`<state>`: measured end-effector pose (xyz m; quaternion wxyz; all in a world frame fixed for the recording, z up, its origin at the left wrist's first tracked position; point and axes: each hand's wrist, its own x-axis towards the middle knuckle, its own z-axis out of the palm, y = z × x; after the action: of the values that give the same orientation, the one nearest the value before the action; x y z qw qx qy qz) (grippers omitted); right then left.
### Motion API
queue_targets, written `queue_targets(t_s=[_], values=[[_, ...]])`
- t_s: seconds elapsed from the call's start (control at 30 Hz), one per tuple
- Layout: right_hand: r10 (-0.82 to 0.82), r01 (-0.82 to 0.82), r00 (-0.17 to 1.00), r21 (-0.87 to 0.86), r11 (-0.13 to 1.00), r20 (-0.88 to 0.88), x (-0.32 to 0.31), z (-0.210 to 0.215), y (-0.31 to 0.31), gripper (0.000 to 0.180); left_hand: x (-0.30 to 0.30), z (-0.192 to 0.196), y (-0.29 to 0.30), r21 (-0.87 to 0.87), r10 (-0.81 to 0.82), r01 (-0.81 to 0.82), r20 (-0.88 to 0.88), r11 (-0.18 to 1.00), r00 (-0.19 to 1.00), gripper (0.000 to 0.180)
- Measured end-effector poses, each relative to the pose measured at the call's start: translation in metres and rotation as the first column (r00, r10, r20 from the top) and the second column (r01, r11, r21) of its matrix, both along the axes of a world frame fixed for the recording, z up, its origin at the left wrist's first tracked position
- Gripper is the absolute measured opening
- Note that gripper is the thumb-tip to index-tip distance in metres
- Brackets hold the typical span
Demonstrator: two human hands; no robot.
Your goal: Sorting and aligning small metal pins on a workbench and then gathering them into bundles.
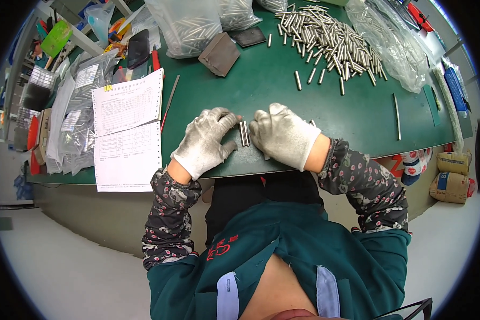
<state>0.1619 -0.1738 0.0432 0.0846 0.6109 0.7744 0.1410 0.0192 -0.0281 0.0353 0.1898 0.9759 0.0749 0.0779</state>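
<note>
Both my hands wear grey-white work gloves and rest on the near edge of a green table (261, 90). My left hand (205, 140) and my right hand (284, 134) press from either side on a small row of short metal pins (244, 133) lying side by side on the table. The fingers of both hands touch the pins' ends. A large loose heap of the same metal pins (330, 40) lies at the far right of the table, with a few stray pins (309, 77) between it and my hands.
Printed paper sheets (127, 128) lie left of my left hand. Clear plastic bags of pins (189, 24) and a dark flat block (219, 53) sit at the back. An empty clear bag (394, 48) and a thin metal strip (397, 117) lie on the right. Sacks (453, 178) stand on the floor.
</note>
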Motion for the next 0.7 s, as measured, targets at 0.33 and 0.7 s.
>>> queue_targets(t_s=[0.33,0.7], values=[[0.098,-0.098,0.99,-0.006,0.995,0.098,-0.005,-0.003,0.017,0.019,0.001,0.0,-0.002,0.044,0.019,-0.02,0.013,0.999,1.0,0.049],[-0.25,0.386,0.806,0.157,0.909,-0.536,0.032,0.023,-0.026,0.01,0.013,-0.003,-0.015,-0.006,-0.059,0.059,-0.008,0.998,0.998,0.055]])
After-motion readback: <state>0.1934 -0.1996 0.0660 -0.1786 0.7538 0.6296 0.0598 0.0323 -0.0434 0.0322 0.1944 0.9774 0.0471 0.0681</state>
